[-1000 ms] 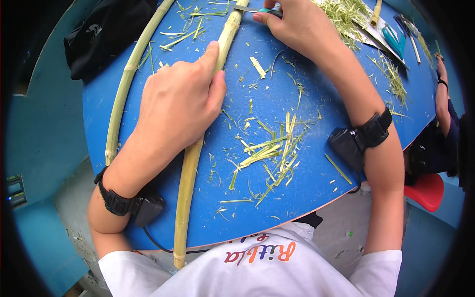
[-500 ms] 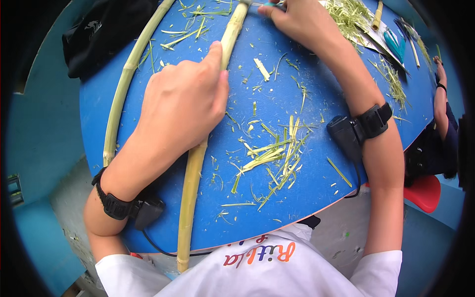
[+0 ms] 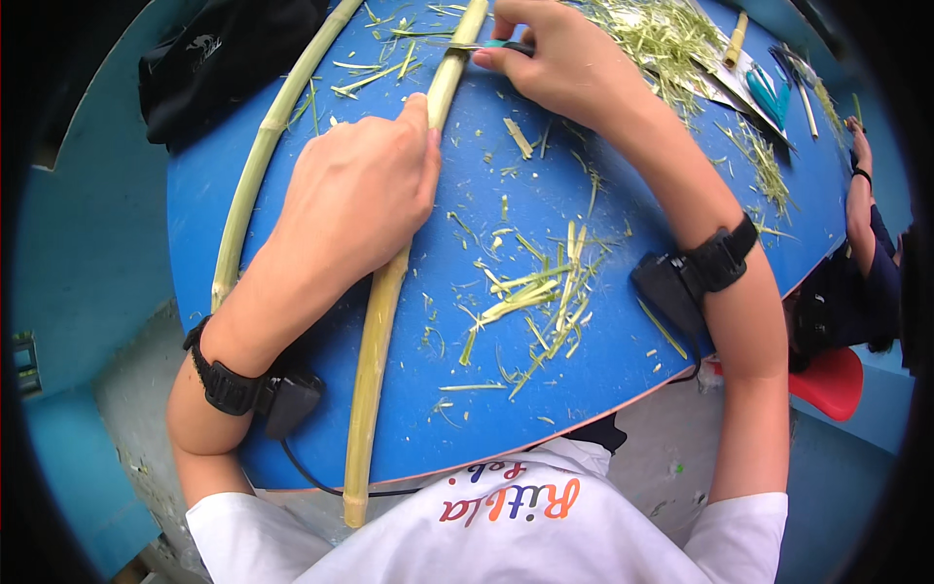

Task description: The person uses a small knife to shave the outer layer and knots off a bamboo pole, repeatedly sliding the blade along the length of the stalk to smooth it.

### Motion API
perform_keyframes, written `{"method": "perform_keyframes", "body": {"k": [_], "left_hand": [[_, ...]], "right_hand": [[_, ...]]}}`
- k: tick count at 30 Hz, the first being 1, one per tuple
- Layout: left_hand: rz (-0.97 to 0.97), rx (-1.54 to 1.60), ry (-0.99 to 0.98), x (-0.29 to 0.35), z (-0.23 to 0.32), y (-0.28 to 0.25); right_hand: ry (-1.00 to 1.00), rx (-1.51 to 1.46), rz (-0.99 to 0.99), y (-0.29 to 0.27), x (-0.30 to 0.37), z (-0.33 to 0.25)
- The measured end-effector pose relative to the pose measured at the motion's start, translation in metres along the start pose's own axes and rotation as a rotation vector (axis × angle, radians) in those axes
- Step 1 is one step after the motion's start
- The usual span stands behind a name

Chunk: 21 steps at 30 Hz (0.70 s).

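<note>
A pale green-yellow bamboo pole (image 3: pixel 377 350) lies lengthwise before me, its near end jutting past the table edge toward my shirt. My left hand (image 3: pixel 362 190) is wrapped round the pole's middle, with the index finger stretched along it. Farther up, my right hand (image 3: pixel 550 58) grips a small knife (image 3: pixel 498 45) with a teal and black handle. Its blade lies crosswise against the pole, beyond my left fingertips. The knife's handle is partly hidden by my fingers.
Green shavings (image 3: pixel 535 292) are strewn over the blue table (image 3: pixel 584 389). A second bamboo pole (image 3: pixel 255 175) lies at left, near a black cloth (image 3: pixel 229 68). Far right are a shavings heap (image 3: pixel 647 44), a teal-handled tool (image 3: pixel 769 95) and another person's arm (image 3: pixel 861 195).
My right hand has drawn the knife nearer along the pole, toward my left hand. My left hand keeps its hold on the pole. The whole view has shifted slightly.
</note>
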<state>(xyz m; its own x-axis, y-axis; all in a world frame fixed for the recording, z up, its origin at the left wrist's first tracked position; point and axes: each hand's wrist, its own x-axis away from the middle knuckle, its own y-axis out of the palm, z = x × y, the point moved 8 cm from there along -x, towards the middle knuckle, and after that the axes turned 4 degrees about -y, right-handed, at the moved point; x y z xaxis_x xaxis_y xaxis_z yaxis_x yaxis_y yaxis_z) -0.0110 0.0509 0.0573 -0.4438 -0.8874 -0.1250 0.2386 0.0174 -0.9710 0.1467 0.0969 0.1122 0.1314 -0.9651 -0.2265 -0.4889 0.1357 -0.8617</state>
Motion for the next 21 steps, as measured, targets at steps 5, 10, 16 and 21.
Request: {"method": "perform_keyframes", "body": {"k": [5, 10, 16, 21], "left_hand": [[0.076, -0.04, 0.048, -0.002, 0.004, 0.0], [0.092, -0.074, 0.077, -0.003, 0.0, 0.0], [0.077, -0.053, 0.084, 0.002, 0.002, -0.002], [0.038, -0.061, 0.081, 0.003, 0.009, -0.002]], "right_hand": [[-0.143, 0.306, 0.256, -0.004, -0.022, 0.018], [-0.326, 0.104, 0.151, 0.043, 0.001, 0.007], [-0.379, 0.028, 0.124, 0.04, 0.013, 0.006], [-0.181, 0.069, -0.019, 0.038, 0.012, 0.015]]}}
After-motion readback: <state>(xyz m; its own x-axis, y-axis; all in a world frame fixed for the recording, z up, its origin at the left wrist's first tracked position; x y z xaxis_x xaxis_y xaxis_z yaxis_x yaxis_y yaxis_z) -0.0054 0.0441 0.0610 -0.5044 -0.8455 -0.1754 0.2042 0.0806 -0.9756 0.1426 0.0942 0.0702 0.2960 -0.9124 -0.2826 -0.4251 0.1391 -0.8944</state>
